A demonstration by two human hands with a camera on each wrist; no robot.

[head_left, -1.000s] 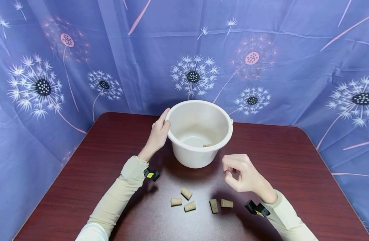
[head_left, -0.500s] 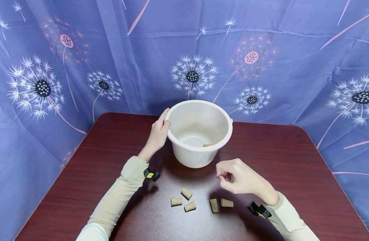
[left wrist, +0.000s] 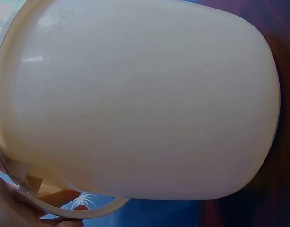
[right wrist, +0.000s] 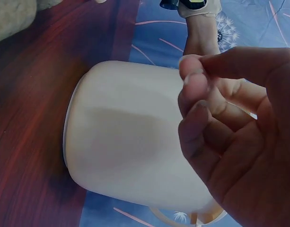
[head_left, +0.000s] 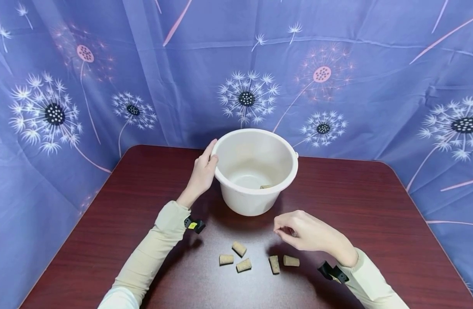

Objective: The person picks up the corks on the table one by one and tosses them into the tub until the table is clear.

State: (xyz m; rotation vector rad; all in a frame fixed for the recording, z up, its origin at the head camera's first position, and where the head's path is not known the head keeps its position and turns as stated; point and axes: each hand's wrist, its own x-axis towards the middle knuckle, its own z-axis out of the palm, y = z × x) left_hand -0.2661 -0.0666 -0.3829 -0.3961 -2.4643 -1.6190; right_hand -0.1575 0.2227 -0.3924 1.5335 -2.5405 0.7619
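Observation:
My left hand (head_left: 203,171) grips the rim of a white plastic bucket (head_left: 246,201) on its left side, thumb at the lip. In the left wrist view, the fingers (left wrist: 64,195) show beside the rim and the bucket's bail handle (left wrist: 83,213). One cork (head_left: 265,186) lies inside the bucket near the front wall. My right hand (head_left: 311,231) hovers in front of the bucket's right side, fingers curled, with nothing visible in them. In the right wrist view, its thumb and fingertips (right wrist: 194,85) come together. Below that hand are two corks (head_left: 274,264), lying close together.
Three more corks (head_left: 243,265) lie grouped on the dark red wooden table (head_left: 167,171), left of the other two. Behind the table hangs a blue cloth (head_left: 205,56) with dandelion prints. Each wrist wears a small black camera (head_left: 333,272).
My right hand has moved down and slightly left, away from the bucket, and its fingers have drawn closer together. The left hand, bucket and corks stay where they were.

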